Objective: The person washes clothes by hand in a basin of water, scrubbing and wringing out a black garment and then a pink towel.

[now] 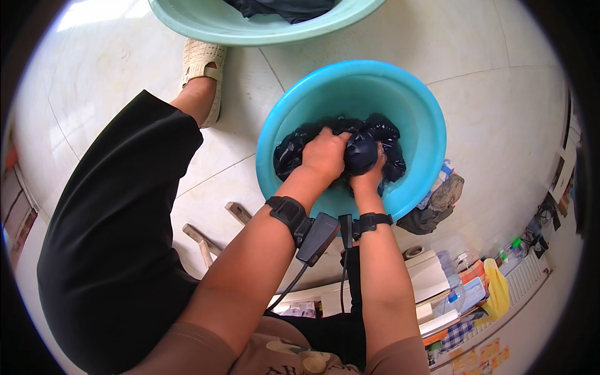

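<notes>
A blue plastic basin [412, 93] stands on the floor before me, holding water and a soaked dark garment [293, 152]. Inside it, my left hand [324, 152] grips part of the wet cloth, its fingers partly hidden in the folds. My right hand [370, 171] is around a bulging, shiny bunch of the same cloth, just right of my left hand; its fingers are partly behind the bunch. Both wrists wear black straps with small cabled devices.
A pale green basin [272, 40] with dark cloth stands beyond. Crumpled cloths [436, 201] lie right of the blue basin. Wooden legs [239, 213] show at lower left of it. Plastic bottles [447, 267] and a yellow bag [497, 290] are at lower right, near a radiator [520, 283].
</notes>
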Demonstrator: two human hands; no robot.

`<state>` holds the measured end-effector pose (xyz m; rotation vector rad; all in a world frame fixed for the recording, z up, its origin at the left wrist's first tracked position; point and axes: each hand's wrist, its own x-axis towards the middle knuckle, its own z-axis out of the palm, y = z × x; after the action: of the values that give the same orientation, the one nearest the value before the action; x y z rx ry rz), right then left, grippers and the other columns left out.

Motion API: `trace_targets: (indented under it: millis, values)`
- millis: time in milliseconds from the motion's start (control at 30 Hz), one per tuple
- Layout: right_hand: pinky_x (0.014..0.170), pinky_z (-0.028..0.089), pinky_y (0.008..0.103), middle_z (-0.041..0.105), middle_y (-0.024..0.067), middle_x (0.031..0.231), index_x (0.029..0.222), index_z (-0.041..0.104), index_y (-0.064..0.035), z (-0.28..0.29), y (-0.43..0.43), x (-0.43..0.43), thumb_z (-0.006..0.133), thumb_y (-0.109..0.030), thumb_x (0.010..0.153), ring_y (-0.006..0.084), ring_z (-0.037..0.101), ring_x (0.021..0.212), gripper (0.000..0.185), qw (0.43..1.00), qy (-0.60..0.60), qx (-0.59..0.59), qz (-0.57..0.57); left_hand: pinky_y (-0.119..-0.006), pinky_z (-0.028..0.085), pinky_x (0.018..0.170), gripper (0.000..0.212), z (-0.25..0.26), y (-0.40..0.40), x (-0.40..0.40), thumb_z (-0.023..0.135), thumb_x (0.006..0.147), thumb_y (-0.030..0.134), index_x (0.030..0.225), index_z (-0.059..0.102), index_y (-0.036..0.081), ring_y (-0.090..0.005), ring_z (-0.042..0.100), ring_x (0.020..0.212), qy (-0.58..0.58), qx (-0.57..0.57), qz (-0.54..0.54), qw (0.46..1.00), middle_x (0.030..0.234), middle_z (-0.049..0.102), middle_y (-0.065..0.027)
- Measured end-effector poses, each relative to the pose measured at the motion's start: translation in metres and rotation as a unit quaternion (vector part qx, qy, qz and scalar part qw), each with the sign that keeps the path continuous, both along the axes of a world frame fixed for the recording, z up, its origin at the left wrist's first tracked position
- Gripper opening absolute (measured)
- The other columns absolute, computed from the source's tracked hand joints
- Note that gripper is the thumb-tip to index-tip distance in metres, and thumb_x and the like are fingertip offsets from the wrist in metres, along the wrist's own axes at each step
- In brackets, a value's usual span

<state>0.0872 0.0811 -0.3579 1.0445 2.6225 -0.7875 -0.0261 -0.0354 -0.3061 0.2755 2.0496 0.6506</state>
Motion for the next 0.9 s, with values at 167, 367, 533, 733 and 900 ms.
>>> trace_targets:
  millis: [167, 367, 533, 733, 900]
  values:
    - [0.100, 0.040, 0.0337, 0.051, 0.0154, 0.130, 0.121, 0.053, 0.0024, 0.040, 0.023, -0.003, 0.054, 0.003, 0.077, 0.0281, 0.050, 0.117, 0.044, 0.842, 0.118, -0.365, -0.379, -0.033, 0.051, 0.085, 0.061, -0.015, -0.008, -0.008, 0.084, 0.064, 0.021, 0.116, 0.058, 0.003, -0.0245, 0.065, 0.093, -0.344, 0.207, 0.270, 0.875, 0.100, 0.067, -0.0131]
    - [0.103, 0.035, 0.0351, 0.047, 0.0181, 0.134, 0.122, 0.049, 0.0067, 0.152, -0.039, -0.007, 0.046, 0.015, 0.066, 0.0324, 0.047, 0.122, 0.057, 0.979, 0.165, -0.119, -0.013, -0.035, 0.052, 0.084, 0.052, 0.010, 0.004, 0.000, 0.072, 0.080, 0.017, 0.126, 0.049, 0.009, -0.0188, 0.062, 0.089, -0.500, 0.358, 0.532, 0.582, 0.107, 0.058, -0.0076]
    - [0.091, 0.043, 0.0388, 0.051, 0.0196, 0.119, 0.125, 0.044, 0.0053, 0.168, -0.064, -0.015, 0.072, -0.011, 0.071, 0.0346, 0.053, 0.108, 0.063, 0.973, 0.202, -0.111, -0.012, -0.027, 0.050, 0.079, 0.042, 0.010, 0.023, 0.014, 0.071, 0.069, 0.006, 0.110, 0.065, 0.008, -0.0148, 0.062, 0.081, -0.426, 0.327, 0.396, 0.745, 0.094, 0.067, -0.0061]
    - [0.085, 0.045, 0.0365, 0.059, 0.0152, 0.102, 0.113, 0.051, 0.0067, 0.115, -0.031, -0.019, 0.065, -0.014, 0.081, 0.0266, 0.058, 0.092, 0.041, 0.960, 0.199, -0.086, -0.178, -0.031, 0.052, 0.060, 0.017, 0.025, 0.022, 0.030, 0.058, 0.081, 0.008, 0.096, 0.060, 0.000, -0.0163, 0.063, 0.067, -0.490, 0.285, 0.451, 0.689, 0.081, 0.064, -0.0075]
    - [0.074, 0.048, 0.0280, 0.062, 0.0089, 0.092, 0.099, 0.057, 0.0054, 0.086, 0.025, -0.028, 0.051, -0.013, 0.093, 0.0143, 0.058, 0.078, 0.021, 0.898, 0.187, -0.162, -0.364, -0.033, 0.048, 0.074, 0.035, 0.045, 0.032, 0.007, 0.064, 0.075, 0.017, 0.104, 0.061, -0.001, -0.0263, 0.064, 0.081, -0.308, 0.251, 0.375, 0.838, 0.087, 0.065, -0.0179]
